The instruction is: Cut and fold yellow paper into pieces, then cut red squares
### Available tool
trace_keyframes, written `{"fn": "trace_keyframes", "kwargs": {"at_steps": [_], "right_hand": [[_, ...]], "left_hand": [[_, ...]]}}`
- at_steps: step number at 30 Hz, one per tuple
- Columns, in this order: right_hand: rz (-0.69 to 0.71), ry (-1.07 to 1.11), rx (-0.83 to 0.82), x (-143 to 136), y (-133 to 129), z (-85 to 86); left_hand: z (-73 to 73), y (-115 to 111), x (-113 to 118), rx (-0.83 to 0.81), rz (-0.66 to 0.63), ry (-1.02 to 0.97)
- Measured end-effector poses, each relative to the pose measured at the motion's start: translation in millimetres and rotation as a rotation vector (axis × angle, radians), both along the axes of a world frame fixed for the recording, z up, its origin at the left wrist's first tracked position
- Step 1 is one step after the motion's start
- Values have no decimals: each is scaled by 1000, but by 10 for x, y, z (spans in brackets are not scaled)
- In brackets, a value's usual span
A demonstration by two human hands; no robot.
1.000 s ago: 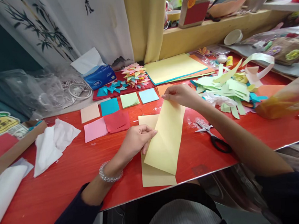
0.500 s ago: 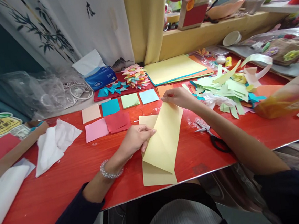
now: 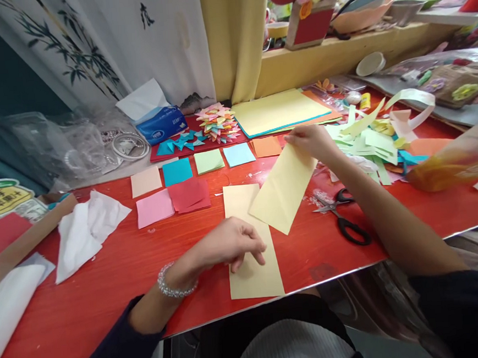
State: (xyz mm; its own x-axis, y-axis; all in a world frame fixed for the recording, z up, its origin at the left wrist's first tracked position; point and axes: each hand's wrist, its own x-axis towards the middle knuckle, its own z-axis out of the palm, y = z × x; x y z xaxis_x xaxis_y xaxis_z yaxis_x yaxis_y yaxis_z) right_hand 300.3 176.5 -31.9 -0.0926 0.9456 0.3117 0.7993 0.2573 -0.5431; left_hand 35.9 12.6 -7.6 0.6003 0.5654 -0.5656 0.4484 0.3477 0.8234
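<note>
My right hand (image 3: 311, 142) pinches the top end of a pale yellow paper strip (image 3: 285, 189), which hangs tilted with its lower corner over a second strip. That second yellow strip (image 3: 253, 280) lies flat on the red table near its front edge. Above its left part hovers my left hand (image 3: 239, 242), fingers loosely curled and apart, holding nothing; whether it touches the paper I cannot tell. Scissors (image 3: 336, 210) with black handles lie spread beneath my right forearm. Small paper squares lie in two rows beyond my left hand, among them a red one (image 3: 189, 194) and a pink one (image 3: 154, 207).
At the back lie large yellow sheets (image 3: 279, 112), a folded-paper piece (image 3: 218, 122) and a blue tissue pack (image 3: 161, 124). Paper scraps (image 3: 364, 147) are heaped to the right. Crumpled white tissue (image 3: 89, 226) and a cardboard box edge (image 3: 28, 239) are at the left.
The upper yellow strip has moved right and up in my right hand, uncovering more of the lower strip. My left hand has let go of it and come down toward the table's front edge.
</note>
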Motion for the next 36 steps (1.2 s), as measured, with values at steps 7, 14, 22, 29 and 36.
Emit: {"fn": "trace_keyframes", "kwargs": {"at_steps": [7, 14, 22, 29, 36], "right_hand": [[185, 381, -463, 29, -163, 237], [441, 245, -606, -585, -567, 282], [598, 104, -392, -962, -902, 231], [366, -25, -197, -783, -630, 134], [212, 11, -132, -433, -292, 85]], "left_hand": [[176, 140, -263, 172, 119, -240], [-62, 211, -97, 473, 523, -16], [-115, 160, 24, 409, 574, 10], [-163, 136, 50, 305, 516, -31], [-136, 59, 97, 277, 413, 30]]}}
